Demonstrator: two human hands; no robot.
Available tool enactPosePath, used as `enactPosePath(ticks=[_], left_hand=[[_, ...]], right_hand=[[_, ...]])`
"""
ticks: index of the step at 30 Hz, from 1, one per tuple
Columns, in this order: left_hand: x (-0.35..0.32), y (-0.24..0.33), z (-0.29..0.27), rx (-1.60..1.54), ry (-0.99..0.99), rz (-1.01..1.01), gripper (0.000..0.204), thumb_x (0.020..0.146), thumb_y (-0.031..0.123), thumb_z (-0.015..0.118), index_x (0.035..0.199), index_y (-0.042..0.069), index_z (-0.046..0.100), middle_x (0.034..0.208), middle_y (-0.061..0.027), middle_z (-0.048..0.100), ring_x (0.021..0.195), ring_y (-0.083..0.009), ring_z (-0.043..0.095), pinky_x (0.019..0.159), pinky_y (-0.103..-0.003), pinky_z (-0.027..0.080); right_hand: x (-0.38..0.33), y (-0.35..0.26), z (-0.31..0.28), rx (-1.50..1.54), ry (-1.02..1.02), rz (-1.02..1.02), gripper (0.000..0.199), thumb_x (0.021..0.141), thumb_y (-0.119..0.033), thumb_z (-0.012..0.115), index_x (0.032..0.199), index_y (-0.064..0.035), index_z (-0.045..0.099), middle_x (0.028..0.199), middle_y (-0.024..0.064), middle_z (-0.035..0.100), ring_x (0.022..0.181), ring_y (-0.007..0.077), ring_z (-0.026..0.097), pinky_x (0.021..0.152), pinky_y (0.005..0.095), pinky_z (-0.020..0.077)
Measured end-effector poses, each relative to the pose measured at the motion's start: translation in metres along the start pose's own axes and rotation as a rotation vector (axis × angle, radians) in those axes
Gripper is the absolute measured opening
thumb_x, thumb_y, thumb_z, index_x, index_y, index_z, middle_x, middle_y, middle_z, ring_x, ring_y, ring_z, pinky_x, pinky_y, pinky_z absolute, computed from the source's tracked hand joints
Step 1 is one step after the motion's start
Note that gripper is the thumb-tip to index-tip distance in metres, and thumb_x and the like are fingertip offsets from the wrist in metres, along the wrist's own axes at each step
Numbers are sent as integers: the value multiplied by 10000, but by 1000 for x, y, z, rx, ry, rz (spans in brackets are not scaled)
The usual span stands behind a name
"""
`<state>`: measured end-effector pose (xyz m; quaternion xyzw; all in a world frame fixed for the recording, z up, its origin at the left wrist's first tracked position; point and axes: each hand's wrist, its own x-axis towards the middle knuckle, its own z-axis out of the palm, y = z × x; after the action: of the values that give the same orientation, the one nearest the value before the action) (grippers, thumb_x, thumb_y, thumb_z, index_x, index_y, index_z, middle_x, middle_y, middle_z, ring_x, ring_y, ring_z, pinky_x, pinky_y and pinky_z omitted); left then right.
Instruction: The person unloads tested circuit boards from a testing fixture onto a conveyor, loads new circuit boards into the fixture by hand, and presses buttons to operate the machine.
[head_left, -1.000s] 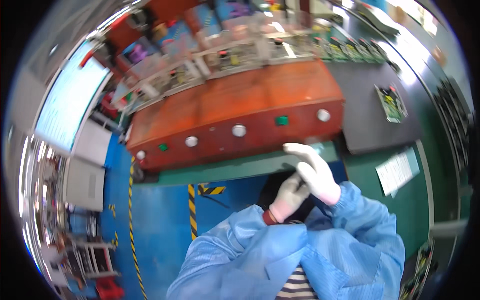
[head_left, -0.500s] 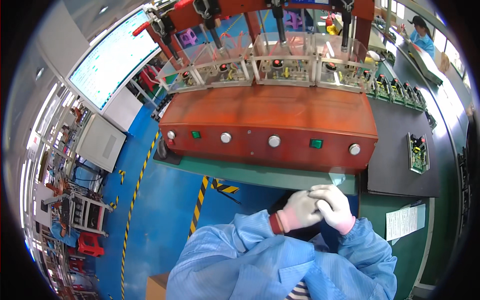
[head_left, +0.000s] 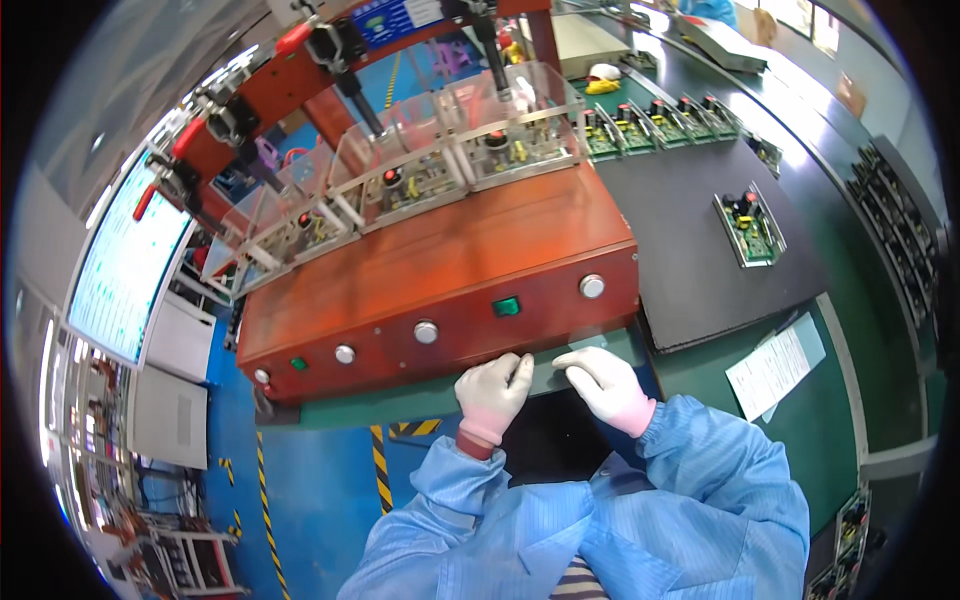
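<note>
Both my hands wear white gloves with pink cuffs and sit apart at the front edge of the green bench, below a red test fixture (head_left: 440,270). My left hand (head_left: 493,395) is near the fixture's lower edge, its fingers loosely bent and the thumb a little apart, with nothing seen in it. To its right, my right hand (head_left: 608,388) has its fingers stretched toward the left one and the thumb apart, also holding nothing. Silver round buttons and a green square button (head_left: 507,306) line the fixture's front. Circuit boards (head_left: 400,188) lie under its clear covers.
One circuit board (head_left: 750,228) lies on a black mat (head_left: 690,260) to the right, with several more in a row (head_left: 660,122) behind. A paper sheet (head_left: 768,374) is near my right sleeve. Toggle clamps (head_left: 335,45) stand above the fixture. A screen (head_left: 130,260) is at the left.
My hands, clasped together before, have come apart. My view has turned to the right, so the fixture appears shifted left and tilted, and more of the right-hand bench shows.
</note>
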<state>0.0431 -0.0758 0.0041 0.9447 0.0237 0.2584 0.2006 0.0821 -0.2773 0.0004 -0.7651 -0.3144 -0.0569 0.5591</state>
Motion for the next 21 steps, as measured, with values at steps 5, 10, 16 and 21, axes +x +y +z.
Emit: enactPosePath(ticks=[5,10,16,21], left_hand=[[4,2,-6,30,-140,-20,254,903,235,697,702,80,685,646,-54,685,564,-288,617,554,-361,464],[0,2,-1,-19,20,53,243,894,222,707,697,82,680,647,-51,685,558,-287,608,554,-353,462],[-1,0,7,-42,120,91,315,922,253,691,675,68,633,583,-64,585,517,-283,513,534,-368,402],[-2,1,9,-29,142,96,305,915,242,697,674,68,629,581,-62,583,517,-279,510,535,-368,402]], right_hand=[[1,5,-1,-55,-31,-32,197,999,-107,603,1136,-39,728,1077,106,721,932,275,678,885,339,549],[2,7,-2,-82,-77,-51,185,998,-122,607,1116,-47,729,1067,94,722,928,277,678,885,345,548],[3,5,2,-100,-56,-89,171,986,-127,620,1089,-55,737,1040,82,724,914,273,672,873,347,543],[2,6,4,-184,-47,-150,159,976,-129,633,1066,-58,743,1017,74,724,904,270,666,866,345,537]])
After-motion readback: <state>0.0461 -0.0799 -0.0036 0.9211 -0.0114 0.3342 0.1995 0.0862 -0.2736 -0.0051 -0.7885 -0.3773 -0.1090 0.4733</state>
